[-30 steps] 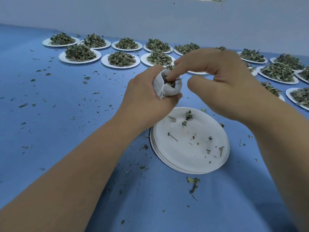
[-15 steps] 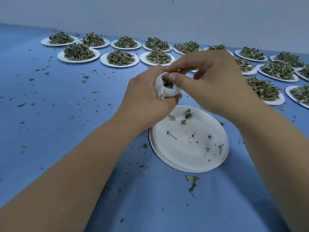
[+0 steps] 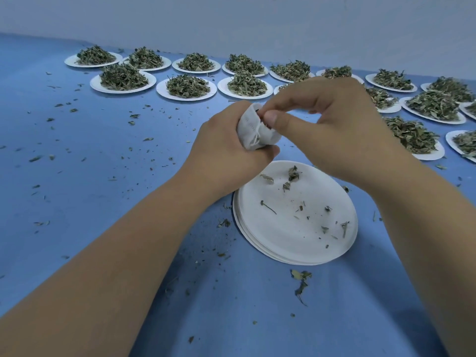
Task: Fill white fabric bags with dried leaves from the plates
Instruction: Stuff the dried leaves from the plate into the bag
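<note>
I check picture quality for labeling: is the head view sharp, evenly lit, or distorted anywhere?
Head view: soft even light, no glare, faint shadows on the blue table; the white fabric bag and stack of white plates are sharp; the wide-angle lens bends the table's far edge.

One head-worn camera looks forward and down, close over the blue cloth-covered tabletop (image 3: 77, 155). A pale wall (image 3: 231, 24) fills the frame's top.
</note>
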A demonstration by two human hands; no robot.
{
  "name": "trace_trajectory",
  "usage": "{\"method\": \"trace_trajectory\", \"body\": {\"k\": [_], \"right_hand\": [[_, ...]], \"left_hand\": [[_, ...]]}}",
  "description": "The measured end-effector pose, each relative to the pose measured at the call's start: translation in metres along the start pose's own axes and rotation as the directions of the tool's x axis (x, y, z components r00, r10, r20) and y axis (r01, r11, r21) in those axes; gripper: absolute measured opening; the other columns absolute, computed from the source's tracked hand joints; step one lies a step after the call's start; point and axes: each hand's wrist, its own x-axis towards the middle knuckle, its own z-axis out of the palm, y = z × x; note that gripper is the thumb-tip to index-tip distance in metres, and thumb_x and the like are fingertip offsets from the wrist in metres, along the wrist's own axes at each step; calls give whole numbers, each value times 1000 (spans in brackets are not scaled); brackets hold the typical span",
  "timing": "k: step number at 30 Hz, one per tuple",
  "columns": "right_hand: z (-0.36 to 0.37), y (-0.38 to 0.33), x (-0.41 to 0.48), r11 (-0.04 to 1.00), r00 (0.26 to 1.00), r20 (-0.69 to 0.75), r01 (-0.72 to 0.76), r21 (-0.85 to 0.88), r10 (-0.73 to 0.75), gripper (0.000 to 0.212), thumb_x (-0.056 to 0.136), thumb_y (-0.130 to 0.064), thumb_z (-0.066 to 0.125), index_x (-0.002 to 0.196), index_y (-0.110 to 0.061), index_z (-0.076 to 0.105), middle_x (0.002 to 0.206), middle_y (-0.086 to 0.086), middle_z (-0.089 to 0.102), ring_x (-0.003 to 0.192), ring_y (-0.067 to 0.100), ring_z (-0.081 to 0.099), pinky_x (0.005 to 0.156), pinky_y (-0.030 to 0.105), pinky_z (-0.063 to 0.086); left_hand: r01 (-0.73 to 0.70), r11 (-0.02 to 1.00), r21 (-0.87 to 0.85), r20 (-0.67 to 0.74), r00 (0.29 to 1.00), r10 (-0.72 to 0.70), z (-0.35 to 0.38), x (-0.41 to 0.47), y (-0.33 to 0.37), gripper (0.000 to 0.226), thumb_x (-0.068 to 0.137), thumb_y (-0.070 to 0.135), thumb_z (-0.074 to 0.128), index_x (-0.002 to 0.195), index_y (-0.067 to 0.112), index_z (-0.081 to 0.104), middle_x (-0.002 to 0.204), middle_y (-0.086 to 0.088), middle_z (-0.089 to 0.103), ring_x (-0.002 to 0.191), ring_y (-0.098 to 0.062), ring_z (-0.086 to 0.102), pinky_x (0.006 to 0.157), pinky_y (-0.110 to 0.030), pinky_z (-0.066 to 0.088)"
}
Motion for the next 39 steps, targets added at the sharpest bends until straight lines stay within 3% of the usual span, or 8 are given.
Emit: {"method": "trace_trajectory", "body": {"k": [3, 9, 14, 17, 22, 28, 33, 39], "right_hand": [[-4, 3, -3, 995, 994, -98, -41, 87, 50, 27, 90, -23, 53, 94, -35, 77, 115, -20, 68, 120, 0, 53, 101, 25, 42], [4, 10, -7, 998, 977, 203, -68, 4, 66, 46, 90, -36, 39, 100, -14, 77, 159, -22, 36, 150, -8, 8, 115, 19, 11], [-6, 17, -17, 994, 996, -79, -35, 107, 44, 25, 90, -25, 53, 90, -37, 75, 116, -24, 70, 113, -6, 60, 98, 19, 45], [-16, 26, -28, 991, 987, 105, -115, -70, 122, 11, 90, -35, 67, 83, -39, 74, 86, -30, 67, 68, 5, 60, 59, 9, 45], [-3, 32, -36, 937, 891, 415, -30, -349, 183, 36, 83, -57, 73, 115, -42, 71, 101, -19, 64, 89, -4, 60, 78, 14, 43], [20, 30, -37, 967, 934, 345, -2, -255, 93, 15, 93, -26, 73, 107, -30, 79, 102, -13, 71, 75, -2, 56, 79, 9, 41], [19, 30, -39, 967, 943, 326, 14, -255, 72, 20, 91, -36, 74, 111, -33, 77, 108, -11, 65, 90, 5, 61, 86, 25, 45], [18, 30, -38, 979, 914, 403, 33, -200, 51, 15, 92, -20, 75, 103, -28, 82, 105, -14, 74, 84, -8, 59, 83, 4, 38]], "left_hand": [[42, 997, -62, 13, 999, -42, -2, -2, -2, 31, 76, 30, 81, 101, 35, 65, 84, 21, 67, 75, 4, 63, 62, -11, 46], [63, 998, -10, 35, 997, -63, -1, -1, 2, 27, 78, 31, 76, 101, 29, 64, 91, 10, 69, 84, -5, 64, 67, -21, 49], [123, 992, -17, 37, 992, -123, -1, 0, -2, 29, 75, 33, 80, 98, 30, 62, 88, 11, 67, 77, -3, 61, 61, -20, 48], [142, 988, 57, 69, 987, -146, 0, 2, -6, 22, 78, 31, 77, 91, 32, 60, 86, 11, 64, 81, 0, 58, 59, -12, 45], [145, 982, 124, 32, 988, -150, 1, 3, -8, 19, 78, 29, 76, 86, 30, 58, 83, 11, 62, 79, 1, 58, 52, -10, 40], [134, 976, 169, -41, 991, -129, 7, 1, -11, 18, 77, 24, 71, 83, 18, 55, 75, 5, 56, 62, -6, 47, 53, -12, 36], [139, 980, 144, -64, 989, -131, 6, 1, -12, 22, 75, 23, 71, 74, 24, 50, 67, 7, 52, 59, 0, 46, 52, -9, 36], [114, 980, 162, -34, 993, -110, 7, 0, -13, 21, 77, 23, 71, 76, 25, 50, 71, 7, 53, 62, 1, 48, 52, -8, 36]]}}
